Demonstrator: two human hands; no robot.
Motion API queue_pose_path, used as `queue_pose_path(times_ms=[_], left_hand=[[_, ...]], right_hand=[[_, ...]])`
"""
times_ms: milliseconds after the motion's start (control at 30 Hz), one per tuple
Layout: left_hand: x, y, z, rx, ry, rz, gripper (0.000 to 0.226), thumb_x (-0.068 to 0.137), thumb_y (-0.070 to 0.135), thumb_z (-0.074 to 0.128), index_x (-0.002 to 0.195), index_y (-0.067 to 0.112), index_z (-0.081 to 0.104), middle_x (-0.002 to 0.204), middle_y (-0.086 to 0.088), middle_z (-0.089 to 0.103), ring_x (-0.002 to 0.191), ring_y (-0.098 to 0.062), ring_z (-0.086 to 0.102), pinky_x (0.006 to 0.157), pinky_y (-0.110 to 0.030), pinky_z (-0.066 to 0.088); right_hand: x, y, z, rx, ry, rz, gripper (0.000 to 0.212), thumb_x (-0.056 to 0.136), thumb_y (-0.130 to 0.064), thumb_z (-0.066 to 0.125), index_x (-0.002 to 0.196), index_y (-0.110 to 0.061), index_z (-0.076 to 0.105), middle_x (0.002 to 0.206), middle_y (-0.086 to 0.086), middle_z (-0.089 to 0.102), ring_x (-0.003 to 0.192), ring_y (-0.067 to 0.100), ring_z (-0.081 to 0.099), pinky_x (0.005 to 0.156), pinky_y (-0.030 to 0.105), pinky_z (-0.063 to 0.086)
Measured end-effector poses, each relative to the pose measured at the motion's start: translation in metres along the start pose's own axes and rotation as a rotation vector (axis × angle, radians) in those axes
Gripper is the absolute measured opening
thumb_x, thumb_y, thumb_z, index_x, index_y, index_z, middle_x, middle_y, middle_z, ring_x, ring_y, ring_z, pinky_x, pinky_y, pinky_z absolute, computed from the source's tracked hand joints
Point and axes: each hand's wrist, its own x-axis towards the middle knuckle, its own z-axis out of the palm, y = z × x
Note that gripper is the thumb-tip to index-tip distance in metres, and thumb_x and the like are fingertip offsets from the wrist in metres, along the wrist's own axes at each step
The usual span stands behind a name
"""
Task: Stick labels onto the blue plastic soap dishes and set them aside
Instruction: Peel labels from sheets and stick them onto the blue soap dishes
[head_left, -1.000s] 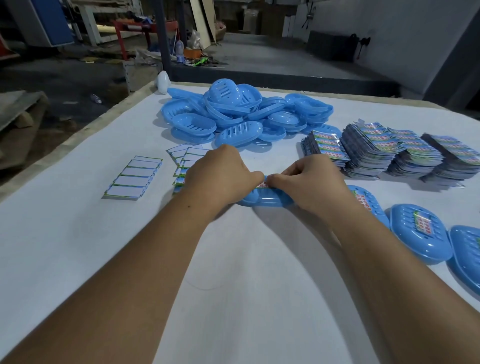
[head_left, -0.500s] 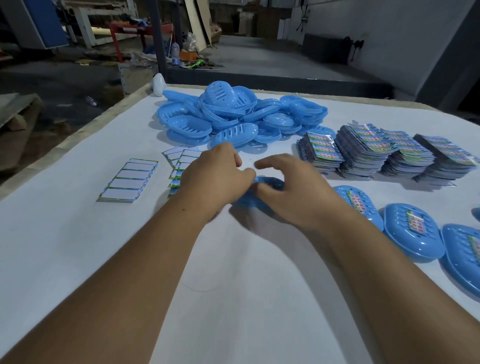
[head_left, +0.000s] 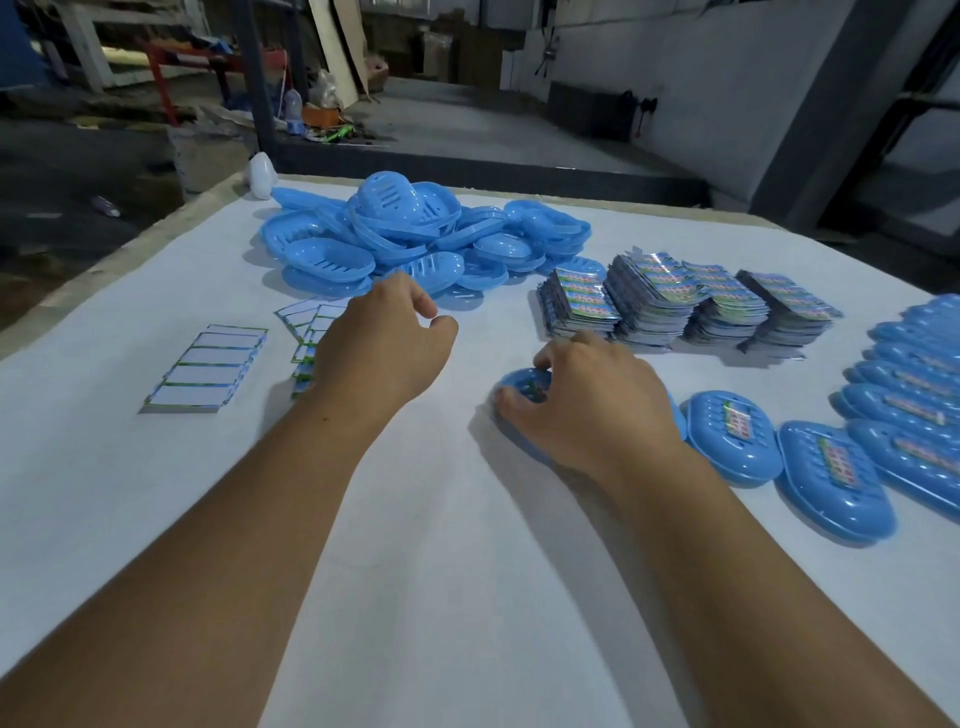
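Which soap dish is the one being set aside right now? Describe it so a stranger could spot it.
Start at the row of labelled dishes along the white table's right side. At its left end, the soap dish lies under the right hand. It alone is gripped; its neighbours lie untouched.

A blue soap dish was gripped from above by the right hand on the white table, beside labelled dishes. The left hand was held loosely curled, empty, near the unlabelled pile; label stacks lay behind.
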Motion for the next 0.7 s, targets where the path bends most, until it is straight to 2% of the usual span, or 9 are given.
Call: queue_pose_path(times_ms=[67,333,700], left_hand=[[-0.001,0.0,0.001,-0.003,0.003,0.007,0.012,0.081,0.045,0.058,0.085,0.034,0.054,0.076,0.014,0.057,0.077,-0.02,0.057,0.065,-0.033,0.037],[-0.007,0.004,0.003,-0.01,0.009,0.013,0.015,0.078,0.047,0.058,0.085,0.034,0.059,0.076,0.012,0.063,0.074,-0.019,0.059,0.064,-0.033,0.04],[-0.01,0.007,-0.001,-0.008,-0.041,0.012,0.013,0.082,0.044,0.058,0.087,0.032,0.062,0.076,0.011,0.063,0.07,-0.012,0.058,0.063,-0.032,0.041]], right_hand=[[-0.003,0.006,-0.002,-0.061,0.018,0.046,0.053,0.082,-0.065,0.053,0.105,-0.02,0.071,0.114,0.006,0.065,0.107,0.035,0.057,0.084,0.039,0.043],[-0.013,0.031,-0.009,0.037,0.054,0.184,0.044,0.084,-0.047,0.062,0.125,-0.03,0.066,0.127,0.003,0.062,0.116,0.035,0.052,0.094,0.041,0.04],[-0.004,0.069,-0.013,0.149,0.045,0.333,0.038,0.086,-0.042,0.065,0.121,-0.031,0.069,0.127,0.003,0.066,0.12,0.035,0.055,0.101,0.041,0.044]])
